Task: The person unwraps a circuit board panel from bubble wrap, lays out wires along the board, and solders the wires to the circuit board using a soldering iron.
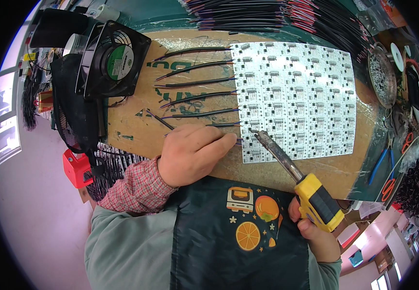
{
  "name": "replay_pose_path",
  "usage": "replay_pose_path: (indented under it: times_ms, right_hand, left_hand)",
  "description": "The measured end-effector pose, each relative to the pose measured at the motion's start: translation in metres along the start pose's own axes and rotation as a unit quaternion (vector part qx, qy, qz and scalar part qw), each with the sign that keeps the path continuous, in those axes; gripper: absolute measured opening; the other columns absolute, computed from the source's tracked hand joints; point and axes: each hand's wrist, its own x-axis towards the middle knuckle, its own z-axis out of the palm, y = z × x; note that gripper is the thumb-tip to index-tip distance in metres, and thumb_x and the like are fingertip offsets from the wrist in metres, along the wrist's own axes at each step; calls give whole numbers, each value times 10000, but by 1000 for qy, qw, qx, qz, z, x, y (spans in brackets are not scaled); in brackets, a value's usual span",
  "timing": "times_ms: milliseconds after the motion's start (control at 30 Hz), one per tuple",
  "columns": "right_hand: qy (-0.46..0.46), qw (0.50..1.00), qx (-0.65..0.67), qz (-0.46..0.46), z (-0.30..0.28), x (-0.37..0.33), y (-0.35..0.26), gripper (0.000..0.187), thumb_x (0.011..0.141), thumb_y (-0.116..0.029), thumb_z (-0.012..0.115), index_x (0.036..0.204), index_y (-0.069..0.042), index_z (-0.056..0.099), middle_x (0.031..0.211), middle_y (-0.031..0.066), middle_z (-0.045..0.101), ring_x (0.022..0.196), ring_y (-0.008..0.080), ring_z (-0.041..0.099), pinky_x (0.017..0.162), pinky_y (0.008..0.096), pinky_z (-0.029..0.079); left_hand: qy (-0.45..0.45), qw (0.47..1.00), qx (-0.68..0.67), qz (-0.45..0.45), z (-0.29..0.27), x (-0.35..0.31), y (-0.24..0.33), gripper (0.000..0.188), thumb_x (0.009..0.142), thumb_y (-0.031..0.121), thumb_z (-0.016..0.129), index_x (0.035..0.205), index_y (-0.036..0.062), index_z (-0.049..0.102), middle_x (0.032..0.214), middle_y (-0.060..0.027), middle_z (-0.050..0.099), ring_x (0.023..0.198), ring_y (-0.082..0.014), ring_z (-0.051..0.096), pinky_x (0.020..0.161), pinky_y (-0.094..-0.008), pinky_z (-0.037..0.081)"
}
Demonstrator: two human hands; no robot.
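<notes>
We look down on a bench (pixel 364 181) covered by a brown cardboard sheet (pixel 137 125) with dark green printing along its left part. On its right half lies a white panel of small circuit boards (pixel 296 96), a grid of many identical units. Far left stands a black square cooling fan (pixel 114 59) with a round green-and-white label at its hub; beside it sits a red block-shaped object (pixel 76 166). Bundles of dark wires (pixel 267 10) fill the far edge, and a metal dish (pixel 381 77) sits at the far right.

Our left hand (pixel 192 154) rests on the cardboard, fingers (pixel 219 141) pressed together on a thin wire (pixel 239 140) at the panel's near-left edge. Six more wires (pixel 195 96) lie in a row, ends touching the panel. Our right hand (pixel 318 232) is clamped around the yellow-and-black handle of a soldering iron (pixel 287 162), its tip just beside the pinched wire end.

In our judgement, a good joint here calls for holding the wire flat and motionless on its pad while the tip touches both briefly.
</notes>
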Motion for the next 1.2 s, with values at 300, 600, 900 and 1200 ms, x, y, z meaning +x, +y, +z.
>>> replay_pose_path:
  times_ms: [300,600,900,1200]
  right_hand:
    - [-24,995,-97,7,-2,0,-1,411,792,-560,639,723,-160,573,708,24,564,618,253,576,543,356,425]
    - [-28,990,-139,-12,1,1,3,368,823,-504,606,741,-146,592,699,29,567,600,274,575,524,369,428]
    - [-45,990,-135,3,0,0,4,440,826,-557,591,666,-151,542,671,38,550,597,281,566,522,378,423]
    - [-36,997,-66,34,-2,-4,2,414,795,-517,673,670,-144,546,667,28,539,603,242,555,542,345,418]
  left_hand:
    - [19,999,35,3,6,-2,3,411,635,15,740,1037,65,670,846,-46,593,658,-203,602,556,-318,467]
    - [20,999,47,8,8,-3,3,413,629,-4,729,1034,50,666,842,-52,581,641,-208,577,551,-323,457]
    - [23,999,40,-6,9,-3,6,409,631,4,731,1032,47,663,848,-62,591,673,-223,600,577,-328,481]
    - [-5,999,34,-29,8,-2,7,381,642,13,731,1017,54,672,845,-60,601,697,-232,612,593,-336,496]
